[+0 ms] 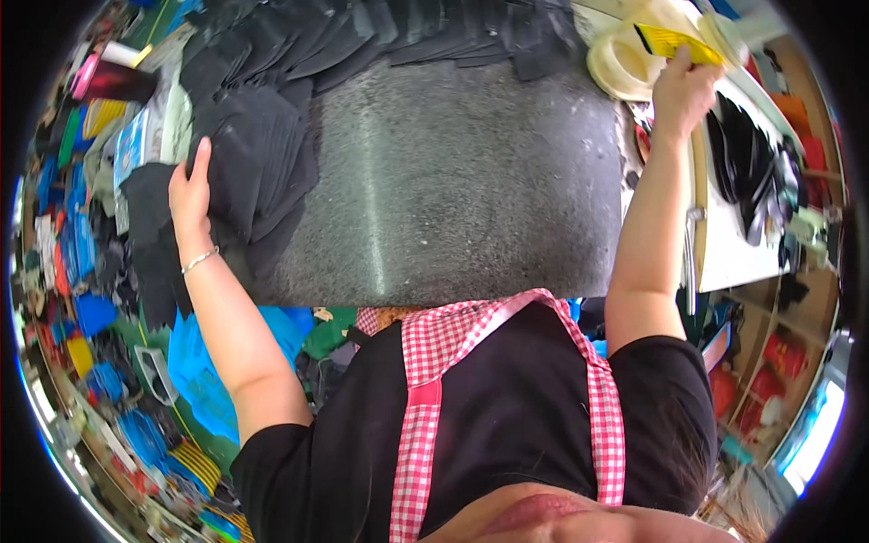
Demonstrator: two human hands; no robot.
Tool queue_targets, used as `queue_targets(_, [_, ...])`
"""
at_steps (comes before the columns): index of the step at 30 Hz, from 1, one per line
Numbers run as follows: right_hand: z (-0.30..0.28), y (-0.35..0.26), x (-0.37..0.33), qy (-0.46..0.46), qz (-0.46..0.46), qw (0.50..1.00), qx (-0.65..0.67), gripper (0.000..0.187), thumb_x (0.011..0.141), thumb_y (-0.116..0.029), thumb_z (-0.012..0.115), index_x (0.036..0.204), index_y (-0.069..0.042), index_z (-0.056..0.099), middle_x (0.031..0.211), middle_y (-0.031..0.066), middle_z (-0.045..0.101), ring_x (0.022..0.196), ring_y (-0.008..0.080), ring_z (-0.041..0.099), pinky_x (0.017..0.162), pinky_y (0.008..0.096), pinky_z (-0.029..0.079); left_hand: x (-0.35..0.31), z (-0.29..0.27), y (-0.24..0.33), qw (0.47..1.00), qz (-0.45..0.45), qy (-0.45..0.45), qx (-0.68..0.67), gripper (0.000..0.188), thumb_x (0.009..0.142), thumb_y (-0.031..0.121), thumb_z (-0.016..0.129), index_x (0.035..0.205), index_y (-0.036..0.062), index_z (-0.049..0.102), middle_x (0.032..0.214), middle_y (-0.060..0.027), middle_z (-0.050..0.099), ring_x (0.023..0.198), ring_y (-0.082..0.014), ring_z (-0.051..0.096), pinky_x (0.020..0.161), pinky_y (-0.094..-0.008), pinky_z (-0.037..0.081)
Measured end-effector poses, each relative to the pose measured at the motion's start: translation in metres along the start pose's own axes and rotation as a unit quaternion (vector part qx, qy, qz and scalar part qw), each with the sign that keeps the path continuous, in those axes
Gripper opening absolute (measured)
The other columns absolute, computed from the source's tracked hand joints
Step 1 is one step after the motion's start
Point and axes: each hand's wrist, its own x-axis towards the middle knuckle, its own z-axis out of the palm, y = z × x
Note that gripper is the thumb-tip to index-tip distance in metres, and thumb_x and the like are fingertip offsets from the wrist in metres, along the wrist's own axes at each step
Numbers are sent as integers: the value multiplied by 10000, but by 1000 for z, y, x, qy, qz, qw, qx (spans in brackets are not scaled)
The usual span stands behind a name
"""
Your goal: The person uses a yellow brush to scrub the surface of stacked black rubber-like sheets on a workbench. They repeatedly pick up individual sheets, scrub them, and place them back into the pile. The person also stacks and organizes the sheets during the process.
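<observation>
Red-checked apron (453, 338) nearest, below grey board (471, 190); right of it, yellow tool (672, 42) clasped in right hand (686, 98); left, half-curled left hand (189, 197) at stacked black pieces (253, 149), hold unclear; far edge seemingly already lined with fanned pieces (348, 41), stack perhaps left.

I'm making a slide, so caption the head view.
Either side of a dark work surface: left grip at layered black pieces, right grip holding a yellow flat tool by a cream tub.

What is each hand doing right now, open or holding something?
Left hand: on the black sheets; whether it grips one cannot be told.
Right hand: closed, holding a yellow tool.
</observation>
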Motion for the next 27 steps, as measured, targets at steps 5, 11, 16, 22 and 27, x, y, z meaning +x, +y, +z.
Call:
queue_targets(5, [3,47,11,-130,-68,979,-142,668,945,-395,697,1350,40,391,1040,293,713,990,513,682,881,549,538,-12,12,27,998,3,-45,-43,922,868,638,746,1393,-100,566,1319,-178,667,1277,-241,583,1080,-375,439])
queue_targets(11, [-19,21,17,6,-163,932,-323,1092,777,-689,778,1495,9,343,1300,242,628,1255,435,563,994,513,492,14,0,-2,970,-42,-163,-177,883,920,629,682,1370,-122,571,1356,-184,649,1275,-240,588,1094,-363,426])
queue_targets(16, [42,-150,-122,-472,-97,831,277,613,1019,-530,596,1347,-12,608,1238,194,690,1135,256,678,918,374,562,-5,5,9,995,-4,-63,-81,1018,842,682,720,1381,-158,520,1327,-256,641,1229,-298,624,1062,-366,459])
queue_targets(22, [104,-276,-205,-642,147,655,371,1080,920,-673,649,1488,181,313,1458,349,483,1344,373,544,1143,462,426,-42,27,31,995,38,-65,64,1019,899,704,640,1441,-134,437,1425,-300,561,1362,-357,535,1134,-386,403])
queue_targets(27, [67,-246,-224,-592,72,721,353,1111,810,-448,866,1507,165,254,1467,354,455,1328,381,542,1105,426,455,-105,46,24,995,52,-67,-59,834,931,515,737,1408,-96,430,1364,-227,593,1267,-276,573,1077,-364,450])
